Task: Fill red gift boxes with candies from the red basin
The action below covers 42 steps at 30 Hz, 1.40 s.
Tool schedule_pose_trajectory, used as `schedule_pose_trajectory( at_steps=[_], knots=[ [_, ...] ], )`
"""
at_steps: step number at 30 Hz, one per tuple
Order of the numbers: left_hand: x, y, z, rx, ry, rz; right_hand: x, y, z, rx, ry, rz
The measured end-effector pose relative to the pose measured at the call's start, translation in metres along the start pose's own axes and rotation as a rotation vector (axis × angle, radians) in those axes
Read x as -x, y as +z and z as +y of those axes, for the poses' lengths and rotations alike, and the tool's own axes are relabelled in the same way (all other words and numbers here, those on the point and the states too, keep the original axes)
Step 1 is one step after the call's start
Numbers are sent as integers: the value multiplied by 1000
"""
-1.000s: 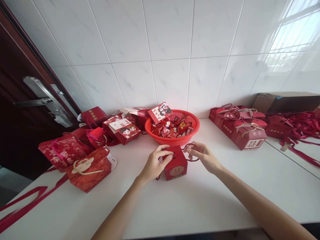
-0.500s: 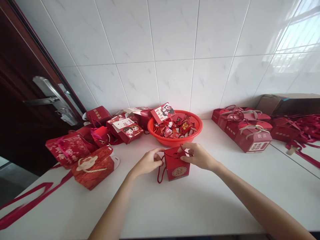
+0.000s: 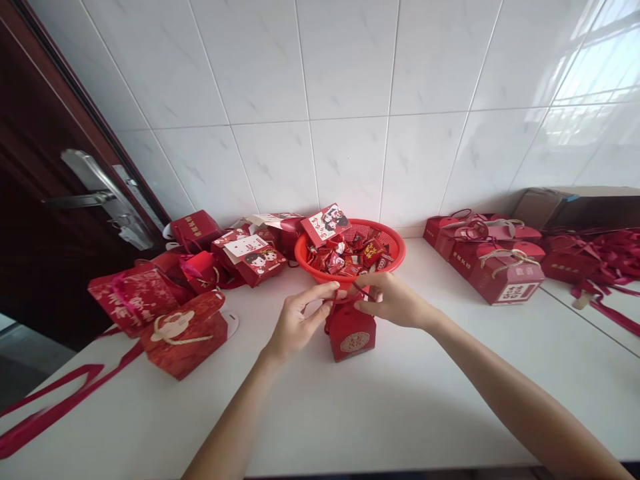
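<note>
Where the view begins at left, one dark door (image 3: 35, 267) carries one metal handle (image 3: 83, 200). Beside it, on the white worktop (image 3: 300, 413), at least six boxes (image 3: 133, 297) make a loose group; they overlap, so the exact number I cannot tell. One orange-red box (image 3: 187, 337) is nearest to the person.

The left hand (image 3: 295, 323) has its thumb and forefinger almost together, with the dark red cord (image 3: 335, 300) between their tips. One red gift box (image 3: 353, 333) stands upright on the worktop, between and below the two hands, just in front of one red basket (image 3: 350, 280) of wrapped sweets (image 3: 345, 257). Its round-patterned face points to the person, turned slightly right; its long axis is not clear. The right hand (image 3: 403, 300) has its fingers closed on the cord also.

Further right are at least three boxes (image 3: 507, 273) grouped together and one cardboard box (image 3: 545, 210).
</note>
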<state>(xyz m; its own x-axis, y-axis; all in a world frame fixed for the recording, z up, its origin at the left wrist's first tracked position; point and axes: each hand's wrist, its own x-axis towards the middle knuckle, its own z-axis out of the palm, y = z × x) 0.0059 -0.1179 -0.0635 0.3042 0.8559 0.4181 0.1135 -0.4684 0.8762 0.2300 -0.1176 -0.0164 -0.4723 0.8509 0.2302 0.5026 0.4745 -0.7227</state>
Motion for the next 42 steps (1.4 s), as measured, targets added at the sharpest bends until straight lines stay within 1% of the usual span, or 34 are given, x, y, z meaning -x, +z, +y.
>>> schedule_pose_trajectory(
  at_steps=[4, 9, 12, 14, 17, 21, 25, 29, 32, 35, 37, 39, 42],
  knots=[
    [1, 9, -6, -109, 92, 48, -3, 3, -8, -57, -28, 7],
    [3, 16, -8, -211, 232, 73, -7, 14, -7, -118, 32, 41],
    [4, 23, -6, -251, 269, 58, -8, 19, -4, -99, 77, 40],
    [4, 26, -6, -277, 281, 64, -8, 20, -4, -68, 82, 43],
    [5, 29, -7, -326, 262, 101, -8, 19, -3, -67, 61, 78],
    [5, 30, -13, -346, 167, 143, -7, 15, -4, -196, 83, 149],
    [5, 32, -20, -290, 69, 95, -7, 17, -4, -334, 130, 118],
    [4, 35, -19, -259, 71, 66, -7, 20, -5, -491, 139, 83],
    [5, 36, -15, -210, 87, 47, -7, 19, -6, -591, 145, 112],
    [9, 37, -13, -141, 100, 24, -1, 12, -4, -572, 132, 203],
    [11, 37, -12, -115, 123, 30, 7, 2, -3, -517, 118, 269],
    [13, 37, -13, -104, 141, 46, 20, -14, -3, -457, 110, 334],
    [13, 36, -16, -102, 124, 66, 49, -47, -2, -361, 123, 436]
  ],
)
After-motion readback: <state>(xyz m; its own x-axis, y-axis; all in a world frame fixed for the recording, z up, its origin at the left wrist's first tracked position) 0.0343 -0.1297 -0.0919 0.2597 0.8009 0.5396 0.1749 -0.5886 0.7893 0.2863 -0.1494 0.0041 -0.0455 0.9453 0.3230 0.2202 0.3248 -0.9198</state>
